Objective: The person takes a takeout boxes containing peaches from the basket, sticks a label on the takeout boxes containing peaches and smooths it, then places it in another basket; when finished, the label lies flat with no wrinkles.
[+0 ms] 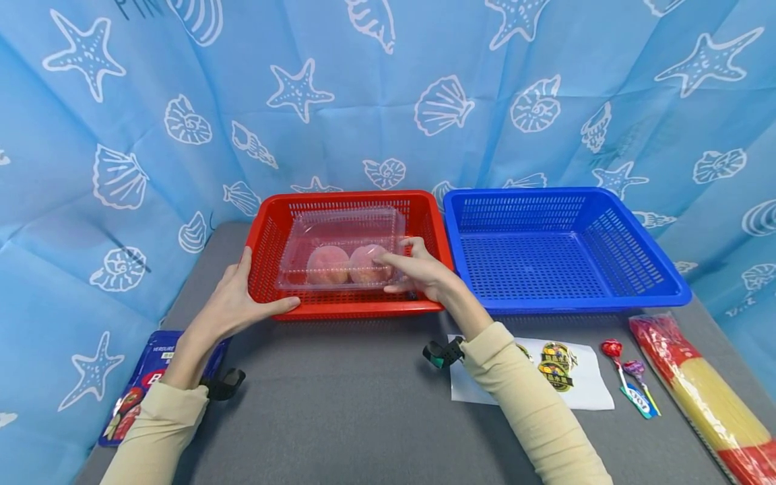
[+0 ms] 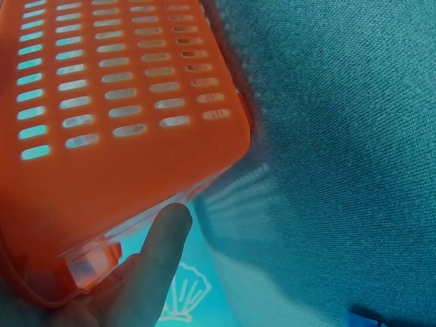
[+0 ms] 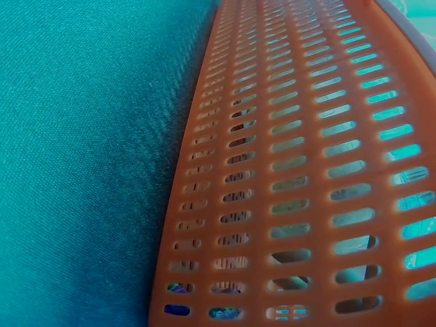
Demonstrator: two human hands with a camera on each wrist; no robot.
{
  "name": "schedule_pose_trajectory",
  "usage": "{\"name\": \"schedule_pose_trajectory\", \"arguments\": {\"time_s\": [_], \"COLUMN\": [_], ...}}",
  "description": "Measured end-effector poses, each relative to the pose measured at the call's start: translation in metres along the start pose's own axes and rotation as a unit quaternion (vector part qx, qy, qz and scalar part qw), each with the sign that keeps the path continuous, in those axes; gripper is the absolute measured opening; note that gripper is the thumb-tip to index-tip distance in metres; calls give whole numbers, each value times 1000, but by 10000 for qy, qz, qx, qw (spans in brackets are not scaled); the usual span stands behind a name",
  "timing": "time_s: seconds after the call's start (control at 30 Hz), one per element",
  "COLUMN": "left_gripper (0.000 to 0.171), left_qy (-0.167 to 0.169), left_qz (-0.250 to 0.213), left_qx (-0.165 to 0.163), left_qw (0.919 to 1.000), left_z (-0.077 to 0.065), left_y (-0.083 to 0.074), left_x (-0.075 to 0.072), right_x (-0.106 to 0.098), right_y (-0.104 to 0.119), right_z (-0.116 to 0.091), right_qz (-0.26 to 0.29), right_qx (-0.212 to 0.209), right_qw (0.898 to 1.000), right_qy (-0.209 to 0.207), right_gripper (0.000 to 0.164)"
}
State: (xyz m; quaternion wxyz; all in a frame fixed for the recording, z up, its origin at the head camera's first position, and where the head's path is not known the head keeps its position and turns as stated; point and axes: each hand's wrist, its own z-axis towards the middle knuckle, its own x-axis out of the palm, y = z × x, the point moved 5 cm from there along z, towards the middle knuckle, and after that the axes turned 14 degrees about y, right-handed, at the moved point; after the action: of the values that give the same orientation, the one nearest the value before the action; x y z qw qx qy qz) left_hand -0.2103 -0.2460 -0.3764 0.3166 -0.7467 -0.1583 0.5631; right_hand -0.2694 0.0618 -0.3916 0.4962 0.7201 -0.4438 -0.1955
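Note:
A red basket (image 1: 351, 197) stands on the grey table (image 1: 339, 404). Inside it lies a clear lidded plastic container (image 1: 339, 232) with two peaches (image 1: 327, 265). My right hand (image 1: 406, 266) reaches over the basket's front rim and holds the container's right end, index finger along its lid. My left hand (image 1: 254, 296) brackets the basket's front-left corner, thumb lying straight along the front rim and fingers flat against the left wall. The left wrist view shows a straight digit (image 2: 160, 252) against the basket (image 2: 122, 136) under its corner rim. Only the basket's slotted wall (image 3: 286, 170) fills the right wrist view.
An empty blue basket (image 1: 564, 300) sits right beside the red one. A blue packet (image 1: 136, 387) lies under my left forearm. To the right are a white sheet with stickers (image 1: 582, 387), lollipops (image 1: 612, 349) and a spaghetti pack (image 1: 709, 391). A blue shell-print cloth hangs behind.

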Motion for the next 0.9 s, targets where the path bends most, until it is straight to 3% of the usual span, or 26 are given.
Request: {"name": "schedule_pose_trajectory", "arguments": {"time_s": [0.33,0.6,0.9], "left_gripper": [118,129,123], "left_qy": [75,197,97], "left_qz": [-81,27,-38], "left_qx": [-297,-662,-449], "left_qw": [9995,9976,9989], "left_z": [-1,-3,-2], "left_y": [1,3,2], "left_x": [0,1,0], "right_x": [-1,-2,1], "right_y": [2,6,24], "right_z": [-3,-9,-33], "right_qz": [201,730,667], "right_qx": [-177,-438,-664], "right_qw": [9996,9964,9951], "right_qy": [-75,-52,-293], "right_gripper": [61,57,60]}}
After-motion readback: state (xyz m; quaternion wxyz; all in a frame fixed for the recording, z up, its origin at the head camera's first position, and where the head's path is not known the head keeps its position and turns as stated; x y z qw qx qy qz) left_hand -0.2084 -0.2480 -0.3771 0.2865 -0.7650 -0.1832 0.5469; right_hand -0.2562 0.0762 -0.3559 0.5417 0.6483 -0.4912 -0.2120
